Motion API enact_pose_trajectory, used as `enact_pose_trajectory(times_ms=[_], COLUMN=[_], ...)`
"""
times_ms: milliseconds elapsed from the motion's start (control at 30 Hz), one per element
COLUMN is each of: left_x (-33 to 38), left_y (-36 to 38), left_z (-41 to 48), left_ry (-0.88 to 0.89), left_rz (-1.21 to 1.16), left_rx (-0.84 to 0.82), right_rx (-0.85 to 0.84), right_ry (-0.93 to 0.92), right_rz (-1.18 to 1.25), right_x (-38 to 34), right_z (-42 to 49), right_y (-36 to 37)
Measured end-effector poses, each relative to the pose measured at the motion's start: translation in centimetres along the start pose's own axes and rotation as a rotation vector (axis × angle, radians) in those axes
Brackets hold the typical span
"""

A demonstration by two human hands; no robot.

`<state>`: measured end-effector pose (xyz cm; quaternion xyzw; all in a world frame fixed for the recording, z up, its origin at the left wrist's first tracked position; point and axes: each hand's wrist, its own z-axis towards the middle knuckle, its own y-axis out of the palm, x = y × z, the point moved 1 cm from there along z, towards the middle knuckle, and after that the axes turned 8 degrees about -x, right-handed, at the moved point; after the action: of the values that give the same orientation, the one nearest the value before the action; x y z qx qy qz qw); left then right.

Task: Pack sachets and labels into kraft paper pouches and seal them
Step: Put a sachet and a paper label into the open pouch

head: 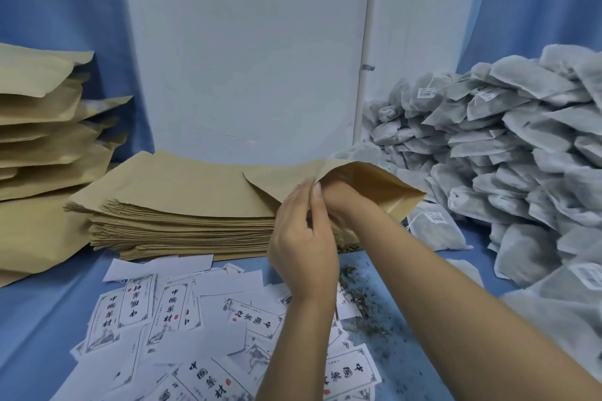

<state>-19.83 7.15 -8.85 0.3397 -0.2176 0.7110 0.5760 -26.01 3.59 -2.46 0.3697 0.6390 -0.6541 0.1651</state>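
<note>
In the middle of the frame the left hand (304, 239) pinches the near lip of an open brown paper pouch (378, 187) between thumb and fingertips, holding its mouth apart. The right hand (337, 198) is pushed into that mouth from the lower right. Only its wrist end shows, so I cannot tell how its fingers lie or whether they hold anything inside. The pouch is lifted above the right end of a thick stack of flat pouches (182, 205), which lies across the centre of the blue cloth (39, 319) covering the table. At the left edge of the frame stands a taller, looser pile of puffed-up pouches (39, 127). A big heap of grey-white sachets (521, 156), some with small printed tags, fills the right side, and one sachet (435, 231) lies apart just below the open pouch. White labels (182, 312) printed with black characters are scattered over the lower centre, some face up and some blank side up. Loose bits of dried herb (360, 303) lie between the labels and the right arm.
</note>
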Motion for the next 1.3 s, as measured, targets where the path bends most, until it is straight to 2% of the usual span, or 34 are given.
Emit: enact_pose_trajectory(times_ms=[100,133,167,233,300,333,467,567,633,733,800,867,933,1033,1133,1200,1300], left_x=[-0.3,-0.4,-0.6,-0.8,-0.8,-0.9,-1.0,-1.0,-1.2,-1.1,-1.1,-1.3,-1.3,-1.1,-0.6,-0.5,-0.5], left_y=[0.4,0.6,0.7,0.8,0.6,0.6,0.6,0.6,0.6,0.5,0.3,0.2,0.2,0.2,0.2,0.1,-0.3], left_z=[0.4,0.5,0.6,0.8,1.3,1.5,1.4,1.1,1.2,1.3,1.4,1.5,1.6,1.8,2.0,2.3,2.9], left_ry=[-0.082,-0.116,-0.156,-0.236,-0.285,-0.298,-0.287,-0.208,-0.205,-0.262,-0.259,-0.288,-0.316,-0.345,-0.388,-0.392,-0.377], left_rz=[0.086,0.095,0.091,0.049,-0.003,-0.021,0.047,0.215,0.124,-0.071,-0.096,-0.129,-0.165,-0.251,-0.342,-0.371,-0.397], left_rx=[-0.163,-0.224,-0.28,-0.351,-0.353,-0.34,-0.34,-0.325,-0.351,-0.338,-0.29,-0.237,-0.181,-0.11,-0.038,0.013,0.07], right_rx=[0.186,0.294,0.391,0.733,0.923,0.94,0.82,0.826,0.738,0.429,0.29,0.27,0.335,0.493,0.702,0.772,0.735], right_ry=[-0.073,-0.15,-0.211,-0.235,-0.206,-0.172,0.088,0.093,0.126,0.385,0.513,0.549,0.57,0.47,0.133,-0.045,-0.034], right_rz=[0.12,0.207,0.185,0.232,0.291,0.298,0.113,0.101,-0.027,-0.336,-0.312,-0.261,-0.24,-0.181,-0.009,0.136,0.432], right_x=[1.8,2.7,3.2,5.0,7.6,8.8,13.1,14.0,14.8,16.4,16.9,16.9,16.8,16.4,15.3,14.6,14.4], right_z=[-0.2,-0.4,-0.9,-1.8,-2.7,-2.9,-2.5,-2.0,-1.2,-0.5,-0.2,0.0,0.0,-0.3,-0.8,-1.2,-1.5], right_y=[-0.1,0.0,0.0,-0.2,-0.2,-0.3,-0.7,-1.1,-1.4,-1.4,-1.2,-0.8,-0.6,-0.6,-0.5,-0.4,-0.6])
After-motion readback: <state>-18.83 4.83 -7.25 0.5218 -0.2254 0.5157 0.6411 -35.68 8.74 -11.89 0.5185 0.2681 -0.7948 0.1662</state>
